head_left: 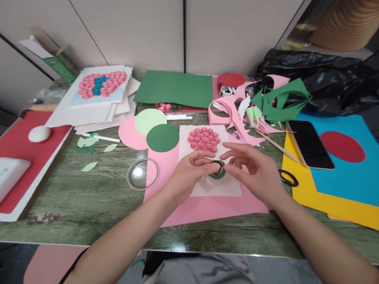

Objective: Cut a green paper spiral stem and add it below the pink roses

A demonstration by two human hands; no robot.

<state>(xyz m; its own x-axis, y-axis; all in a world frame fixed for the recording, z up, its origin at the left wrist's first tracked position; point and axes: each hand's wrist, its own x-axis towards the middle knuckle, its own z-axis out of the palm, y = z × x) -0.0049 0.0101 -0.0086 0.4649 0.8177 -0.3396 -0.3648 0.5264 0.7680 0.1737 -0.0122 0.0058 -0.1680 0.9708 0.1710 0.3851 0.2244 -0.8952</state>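
"Green paper coil (217, 175): position noted in front of you, above the lower part of the white card (224, 191). State of your left hand (192, 171)?"

"Narrow. You pinch the coil between thumb and fingers, thumb tip at its opening."

"And your right hand (256, 170)?"

"Fingertips at the coil's right side, thumb and fingers bent. Whether you grip with it, I cannot tell."

"Surroundings?"

"Pink paper rolls (203, 139) clustered on the card, just beyond your fingers. Pink sheet (212, 210) under the card, on the bench (100, 193). Tape roll (128, 179) left of your left hand; phone (310, 144) beyond your right."
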